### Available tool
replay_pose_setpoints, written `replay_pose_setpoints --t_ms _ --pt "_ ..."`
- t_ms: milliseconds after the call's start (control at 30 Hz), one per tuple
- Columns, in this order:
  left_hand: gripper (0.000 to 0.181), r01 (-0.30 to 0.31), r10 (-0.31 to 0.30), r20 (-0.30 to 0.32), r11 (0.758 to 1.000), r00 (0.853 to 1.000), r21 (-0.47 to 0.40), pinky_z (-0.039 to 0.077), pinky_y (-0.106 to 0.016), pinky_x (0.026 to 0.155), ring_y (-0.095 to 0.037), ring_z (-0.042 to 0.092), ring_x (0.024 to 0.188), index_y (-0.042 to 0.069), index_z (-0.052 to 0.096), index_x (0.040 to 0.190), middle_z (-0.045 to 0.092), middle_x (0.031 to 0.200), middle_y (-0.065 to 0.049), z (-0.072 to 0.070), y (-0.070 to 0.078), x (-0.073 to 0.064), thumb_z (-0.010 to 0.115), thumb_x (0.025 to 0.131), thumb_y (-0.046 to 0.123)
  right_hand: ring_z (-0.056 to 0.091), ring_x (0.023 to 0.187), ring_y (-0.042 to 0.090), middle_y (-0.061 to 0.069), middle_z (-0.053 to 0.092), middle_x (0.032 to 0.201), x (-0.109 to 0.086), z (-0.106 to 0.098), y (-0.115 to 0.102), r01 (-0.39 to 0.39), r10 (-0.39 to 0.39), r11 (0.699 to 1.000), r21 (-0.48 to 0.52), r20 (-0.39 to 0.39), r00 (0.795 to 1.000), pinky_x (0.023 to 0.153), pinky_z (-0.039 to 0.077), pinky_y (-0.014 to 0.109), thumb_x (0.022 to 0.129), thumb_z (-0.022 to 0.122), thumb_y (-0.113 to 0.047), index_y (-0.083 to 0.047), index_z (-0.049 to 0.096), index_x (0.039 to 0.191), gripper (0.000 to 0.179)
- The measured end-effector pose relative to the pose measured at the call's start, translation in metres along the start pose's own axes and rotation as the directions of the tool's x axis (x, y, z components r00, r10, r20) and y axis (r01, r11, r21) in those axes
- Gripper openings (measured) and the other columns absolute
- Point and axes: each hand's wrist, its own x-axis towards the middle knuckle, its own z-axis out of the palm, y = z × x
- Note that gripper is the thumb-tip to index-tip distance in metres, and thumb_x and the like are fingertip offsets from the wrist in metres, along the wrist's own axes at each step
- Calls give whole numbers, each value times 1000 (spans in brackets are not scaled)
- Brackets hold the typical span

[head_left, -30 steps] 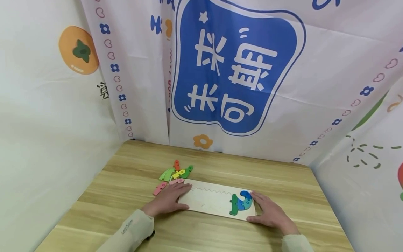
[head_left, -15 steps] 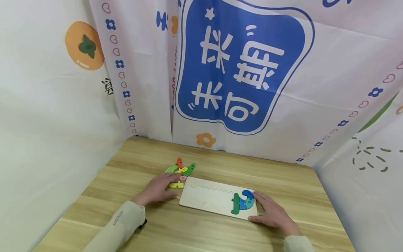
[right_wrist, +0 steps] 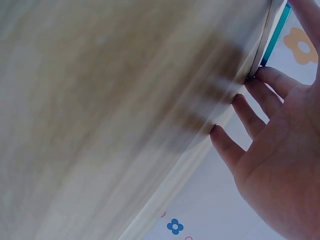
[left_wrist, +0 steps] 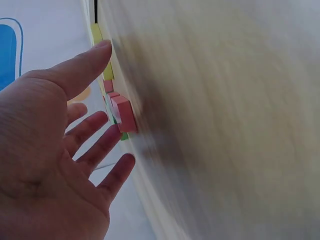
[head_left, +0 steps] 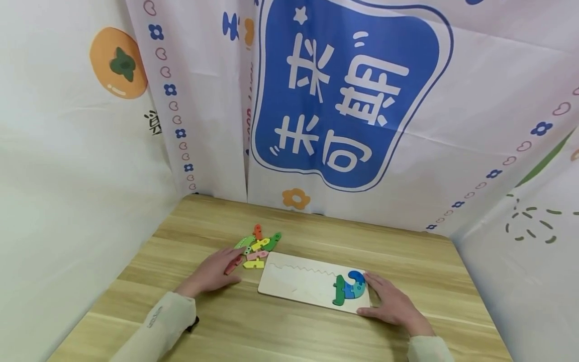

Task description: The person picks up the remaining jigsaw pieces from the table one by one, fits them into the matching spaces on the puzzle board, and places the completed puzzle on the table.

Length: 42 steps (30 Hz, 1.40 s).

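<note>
A pale wooden puzzle board [head_left: 298,284] lies on the table, with a green piece [head_left: 338,292] and a curved group of blue pieces [head_left: 357,289] at its right end. My right hand [head_left: 391,304] rests at that end, thumb near the front corner and fingertips at the edge. Left of the board, my left hand [head_left: 212,271] is spread beside a pink piece [left_wrist: 125,114], fingers reaching around its far side and partly hiding it in the head view. Thumb and fingers stand well apart in the left wrist view. A yellow piece [head_left: 254,264] lies between this hand and the board.
Beyond the left hand is a loose pile with a light green piece [head_left: 246,242], an orange-red piece [head_left: 258,232], a dark green piece [head_left: 273,243] and another pink piece [head_left: 258,256]. Printed cloth walls [head_left: 212,100] enclose the table [head_left: 398,251] at the back and sides.
My left hand has let go of the board's left end and moved left to the loose pieces, uncovering the yellow piece. My right hand stays at the board's right end.
</note>
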Motion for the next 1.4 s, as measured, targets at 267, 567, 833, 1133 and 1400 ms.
replay_pose_setpoints --t_ms 267,567,833,1133,1400 --pt "85 32 -26 54 992 998 -122 40 -65 113 -48 48 139 6 43 157 51 152 -25 -12 -6 -10 85 87 26 38 148 46 14 40 164 1 2 0 3 -3 1000 11 -2 1000 114 37 68 78 80 -67 -9 43 158 106" --pt "66 -64 66 21 994 998 -90 53 -55 100 -33 65 115 -1 54 147 67 131 -18 -12 -7 -7 81 89 14 38 148 46 14 40 164 -1 1 0 -6 6 1000 17 0 1000 113 37 69 78 81 -66 -9 43 158 105" --pt "61 -64 66 22 995 998 -76 51 -56 100 -34 62 116 -2 56 145 65 127 -17 -11 1 -9 79 90 12 38 149 46 14 40 164 -1 1 0 3 -3 1000 22 0 1000 114 37 68 77 81 -67 -9 43 158 107" --pt "65 -59 56 -43 997 997 -56 54 -51 97 -29 63 112 -5 55 145 63 128 -17 -10 22 -5 82 89 15 39 148 45 13 41 164 -1 0 0 1 -1 1000 17 -4 1000 113 38 68 76 81 -67 -9 44 157 107" --pt "67 -96 90 -94 993 992 -67 54 -47 96 -26 62 114 -3 55 146 61 131 -12 -10 50 4 84 88 15 39 148 44 12 40 165 -1 1 0 -7 7 1000 8 2 1000 112 38 69 77 80 -68 -10 43 158 106"
